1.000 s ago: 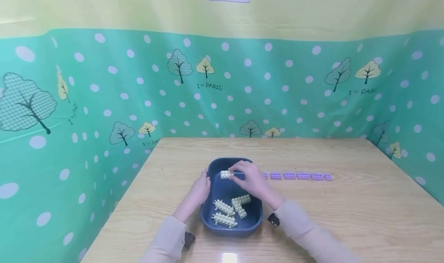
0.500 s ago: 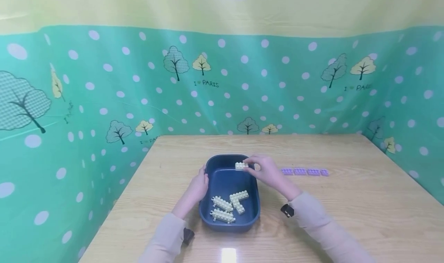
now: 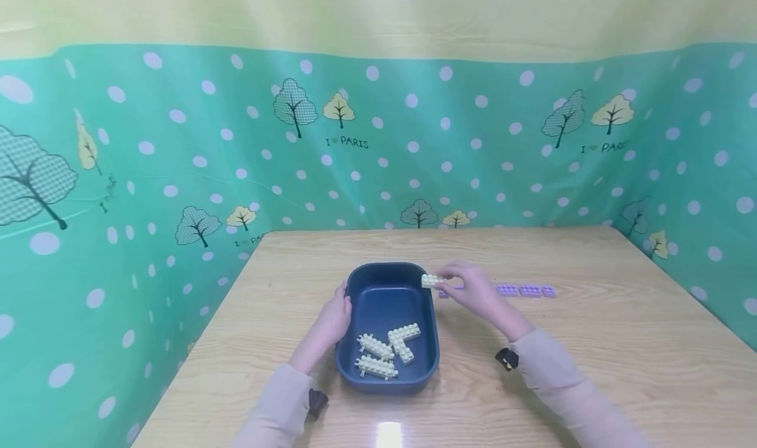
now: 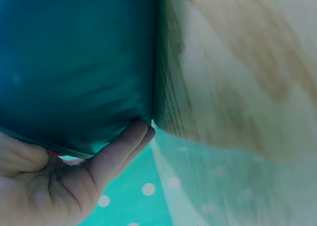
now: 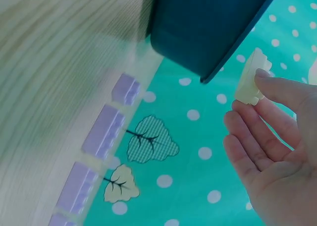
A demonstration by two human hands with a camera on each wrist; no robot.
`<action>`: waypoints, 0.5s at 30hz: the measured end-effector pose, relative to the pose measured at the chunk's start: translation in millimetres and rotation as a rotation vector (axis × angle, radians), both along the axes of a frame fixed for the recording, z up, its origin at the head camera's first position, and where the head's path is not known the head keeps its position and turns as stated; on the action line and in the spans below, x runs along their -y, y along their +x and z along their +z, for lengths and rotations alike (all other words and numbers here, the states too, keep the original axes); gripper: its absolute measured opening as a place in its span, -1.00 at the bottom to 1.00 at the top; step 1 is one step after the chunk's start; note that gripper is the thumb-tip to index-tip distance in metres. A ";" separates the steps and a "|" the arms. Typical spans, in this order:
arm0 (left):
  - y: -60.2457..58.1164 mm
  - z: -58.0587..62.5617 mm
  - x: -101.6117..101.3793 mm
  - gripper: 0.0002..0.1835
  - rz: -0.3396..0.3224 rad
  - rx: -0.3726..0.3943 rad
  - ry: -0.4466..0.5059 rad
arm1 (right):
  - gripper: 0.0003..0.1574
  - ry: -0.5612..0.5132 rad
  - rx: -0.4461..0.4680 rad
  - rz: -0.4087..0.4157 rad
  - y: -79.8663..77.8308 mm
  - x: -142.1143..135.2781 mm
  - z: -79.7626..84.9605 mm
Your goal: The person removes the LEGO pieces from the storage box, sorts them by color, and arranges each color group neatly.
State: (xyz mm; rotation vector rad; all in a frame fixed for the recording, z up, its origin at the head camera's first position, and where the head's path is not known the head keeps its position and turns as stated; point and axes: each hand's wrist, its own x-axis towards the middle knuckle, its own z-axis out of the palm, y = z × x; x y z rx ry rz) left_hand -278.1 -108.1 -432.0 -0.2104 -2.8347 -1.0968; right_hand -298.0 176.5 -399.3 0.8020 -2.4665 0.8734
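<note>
In the head view a dark blue bin (image 3: 387,385) stands on the table, with several cream toy bricks inside: two knobbly-sided ones (image 3: 376,366) and an L-shaped piece (image 3: 397,337). My left hand (image 3: 332,318) grips the bin's left wall near the far end; its fingers (image 4: 119,149) lie along the outside in the left wrist view. Thumb and fingers of my right hand (image 3: 473,293) pinch a small cream building brick (image 5: 250,80), held over the bin's far right rim. Its studs face up in the head view.
A straight row of purple bricks (image 3: 530,291) lies on the wooden table (image 3: 591,349) to the right of the bin, partly hidden behind my right hand. A green dotted curtain (image 3: 378,185) hangs behind the table and along both sides.
My right hand has carried the cream brick rightward, from above the bin's inside to its right rim. The left hand stays on the bin. The head view has shifted slightly.
</note>
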 end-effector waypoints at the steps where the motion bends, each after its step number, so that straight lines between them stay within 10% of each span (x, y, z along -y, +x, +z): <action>1: -0.1 0.1 -0.2 -0.49 0.000 -0.001 0.003 | -0.72 -0.001 -0.003 -0.004 -0.5 -2.2 -0.5; 15: -0.3 -0.3 -1.0 -0.49 0.003 -0.001 -0.011 | -0.66 0.060 0.126 -0.082 1.5 -29.1 -7.5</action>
